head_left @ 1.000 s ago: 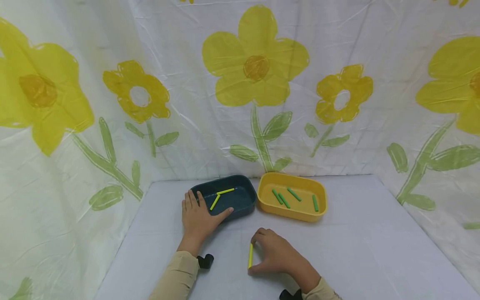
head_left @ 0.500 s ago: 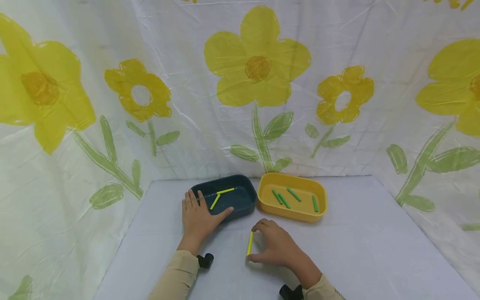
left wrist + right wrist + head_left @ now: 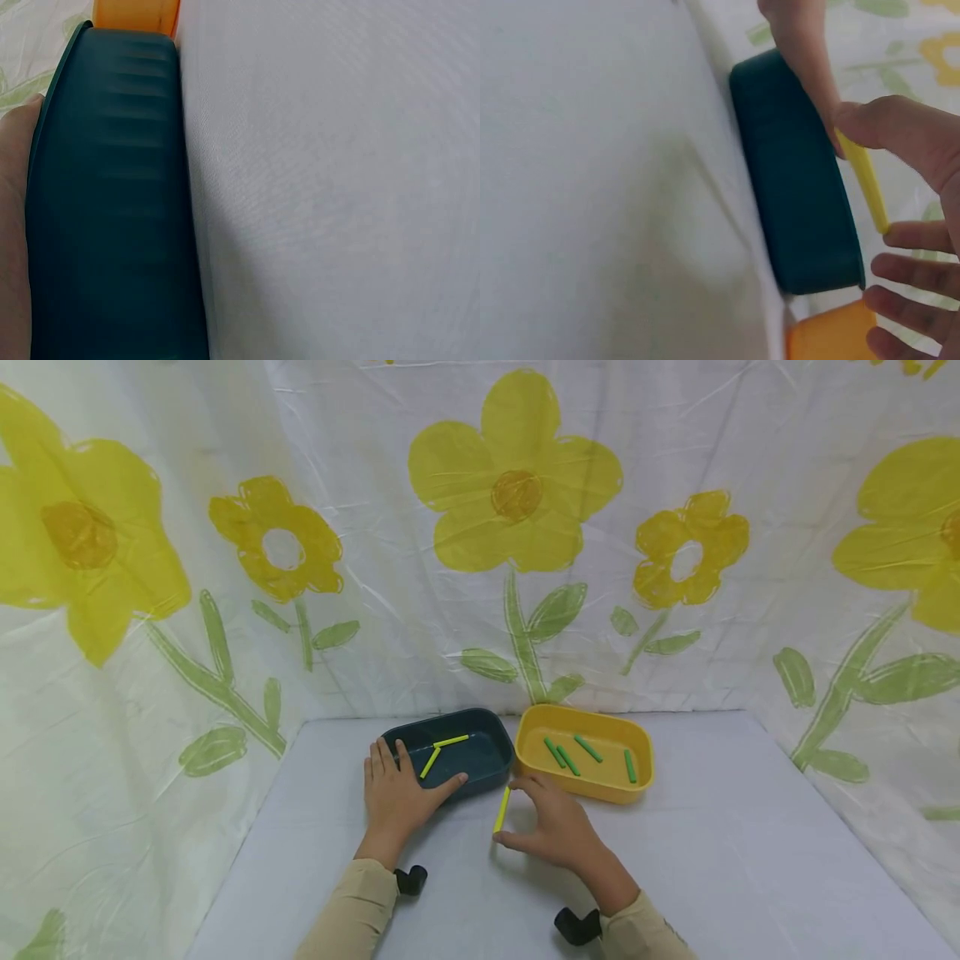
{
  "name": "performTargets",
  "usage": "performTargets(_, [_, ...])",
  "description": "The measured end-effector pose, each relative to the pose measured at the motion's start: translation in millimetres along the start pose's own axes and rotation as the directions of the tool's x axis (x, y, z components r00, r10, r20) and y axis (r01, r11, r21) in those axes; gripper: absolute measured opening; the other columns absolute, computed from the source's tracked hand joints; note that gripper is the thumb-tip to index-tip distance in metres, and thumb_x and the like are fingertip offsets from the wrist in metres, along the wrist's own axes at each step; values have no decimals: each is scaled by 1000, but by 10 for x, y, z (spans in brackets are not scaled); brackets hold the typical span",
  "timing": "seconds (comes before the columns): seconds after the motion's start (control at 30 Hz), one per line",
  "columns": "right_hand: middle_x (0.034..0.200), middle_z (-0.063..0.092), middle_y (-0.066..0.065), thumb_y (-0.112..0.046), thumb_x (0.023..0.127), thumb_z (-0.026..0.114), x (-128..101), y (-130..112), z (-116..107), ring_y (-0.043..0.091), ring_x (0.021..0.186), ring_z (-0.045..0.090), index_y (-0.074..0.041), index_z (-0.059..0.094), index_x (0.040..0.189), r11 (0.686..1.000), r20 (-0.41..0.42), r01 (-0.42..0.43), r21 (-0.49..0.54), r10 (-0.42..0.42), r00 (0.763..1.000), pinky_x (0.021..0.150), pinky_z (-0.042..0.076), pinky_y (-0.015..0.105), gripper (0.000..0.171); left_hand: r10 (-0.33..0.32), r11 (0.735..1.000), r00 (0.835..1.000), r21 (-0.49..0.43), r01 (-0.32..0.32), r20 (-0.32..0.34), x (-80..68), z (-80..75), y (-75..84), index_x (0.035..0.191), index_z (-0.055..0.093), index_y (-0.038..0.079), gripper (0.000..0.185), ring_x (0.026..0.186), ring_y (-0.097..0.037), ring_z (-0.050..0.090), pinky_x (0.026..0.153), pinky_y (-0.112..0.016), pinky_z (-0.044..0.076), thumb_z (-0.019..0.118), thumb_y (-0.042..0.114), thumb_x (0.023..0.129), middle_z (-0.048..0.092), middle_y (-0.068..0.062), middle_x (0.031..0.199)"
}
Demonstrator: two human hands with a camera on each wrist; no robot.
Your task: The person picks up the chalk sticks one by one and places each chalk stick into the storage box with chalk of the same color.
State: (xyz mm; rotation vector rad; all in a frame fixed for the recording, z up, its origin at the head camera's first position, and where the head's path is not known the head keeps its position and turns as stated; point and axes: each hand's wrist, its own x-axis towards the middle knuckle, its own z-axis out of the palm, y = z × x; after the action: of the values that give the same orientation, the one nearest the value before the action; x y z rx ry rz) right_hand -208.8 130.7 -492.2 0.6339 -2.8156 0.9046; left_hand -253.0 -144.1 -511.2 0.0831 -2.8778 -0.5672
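My left hand [image 3: 401,797] rests on the left end and near rim of a dark teal tray [image 3: 483,760], its fingers spread and straight. Two yellow sticks [image 3: 430,763] lie on the tray's floor, close to my fingertips. In the left wrist view, my thumb runs along the rim above the tray's side wall [image 3: 112,195]. My right hand [image 3: 553,827] holds another yellow stick [image 3: 866,180] by its two ends, between thumb and index finger. It is raised above the table, just in front of the trays, and the other fingers are apart from it.
A yellow tray [image 3: 600,787] stands right beside the teal one, with several green sticks [image 3: 630,767] inside. Both are at the back of the white-covered table [image 3: 720,860]. Behind hangs a white curtain [image 3: 420,652] printed with yellow flowers.
My right hand has moved forward, toward the trays, carrying the yellow stick, which has tilted slightly. The left hand and both trays have stayed where they were.
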Motion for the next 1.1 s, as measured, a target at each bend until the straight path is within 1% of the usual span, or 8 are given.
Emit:
performTargets(0.1, [139,66,2,-59,76,92,19,4,9,23,120,66,-16,68,138,1000,-30,-11,-1,11,1000,95,59,50,79,0,1000,1000,7,0,6,1,2,-7,166,20,-7,148,164,-49,2,133,-63,5,48,104,73,6,-35,173])
performTargets(0.27, [134,66,1,-55,76,93,66,7,14,21,118,66,-16,69,138,1000,-79,-6,12,7,997,98,59,48,77,-1,1000,1000,16,1,11,13,7,-15,166,19,-8,148,164,-50,2,133,-64,6,48,104,73,7,-36,173])
performTargets(0.43, [128,67,-3,-56,78,91,142,39,21,17,116,64,-19,71,134,1000,-130,20,15,-18,991,99,59,44,70,-5,1000,1000,30,5,18,16,16,-21,166,18,-7,150,164,-49,0,133,-63,5,43,106,72,5,-35,174])
performTargets(0.53, [127,67,-4,-55,78,91,187,60,25,16,115,64,-20,72,131,999,-151,31,35,-25,988,99,58,44,66,-2,999,1000,34,1,18,17,26,-25,166,18,-7,150,164,-49,0,133,-63,4,41,107,71,3,-35,174])
performTargets(0.67, [126,67,-4,-54,79,90,246,61,22,15,115,63,-19,70,131,998,-160,17,56,-7,987,100,58,43,66,-1,1000,1000,31,0,22,21,43,-35,166,18,-7,150,164,-49,-1,133,-63,3,41,107,71,-1,-35,174])
performTargets(0.87, [127,68,0,-51,79,92,283,65,50,19,116,64,-15,69,134,998,-181,3,61,8,983,100,58,46,70,0,999,1000,41,-1,15,28,64,-48,166,18,-6,151,164,-49,0,133,-64,4,41,108,70,4,-35,174])
performTargets(1.0, [129,67,4,-49,80,92,310,64,53,22,115,64,-11,67,139,998,-181,-25,64,37,983,99,58,47,75,-2,999,1000,39,2,9,31,71,-49,167,19,-5,150,164,-49,2,133,-63,5,43,107,71,4,-35,174])
performTargets(1.1, [130,67,4,-51,82,90,350,63,45,21,112,66,-10,64,142,996,-175,-60,59,69,982,97,59,45,77,-2,999,1000,35,2,1,33,75,-51,167,19,-5,148,164,-49,3,134,-62,6,44,106,71,2,-35,174])
